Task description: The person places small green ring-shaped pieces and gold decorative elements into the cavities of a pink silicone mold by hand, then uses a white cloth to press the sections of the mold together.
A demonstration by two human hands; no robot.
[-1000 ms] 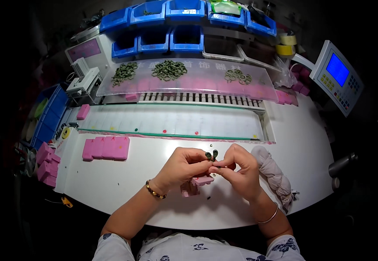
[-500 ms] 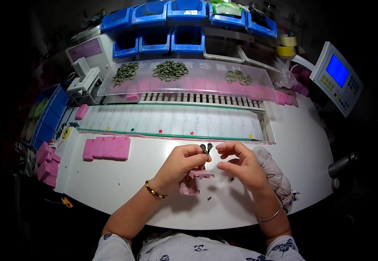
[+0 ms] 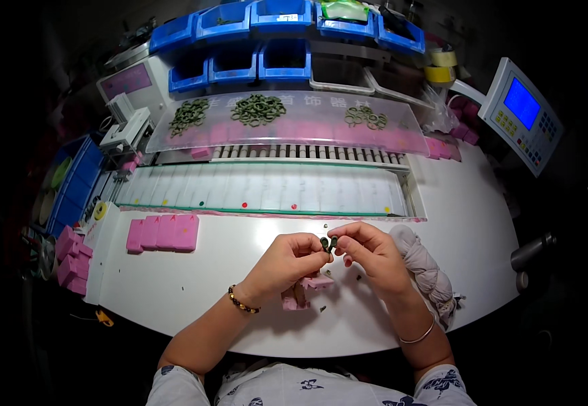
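Between my hands is a small dark green wax piece (image 3: 324,244) with two ring-shaped ends. My left hand (image 3: 281,265) is closed on its lower part, thumb against forefinger. From under the same hand hangs a bent-open pink rubber mold (image 3: 318,281), apparently held by the lower fingers, which are hidden. The thumb and forefinger of my right hand (image 3: 375,260) pinch the right ring end of the green piece. Small dark crumbs lie on the white table (image 3: 233,325) around the hands.
Pink mold blocks (image 3: 165,233) lie at left. A grey cloth bundle (image 3: 421,265) rests beside my right forearm. Beyond are a white strip with coloured dots (image 3: 260,186), a clear shelf with green rings (image 3: 259,108), blue bins (image 3: 284,59) and a control panel (image 3: 524,115).
My right hand has moved left and closed on the green piece. A crumb now lies beyond my fingers. At far left, a pink block has shifted under the small machine.
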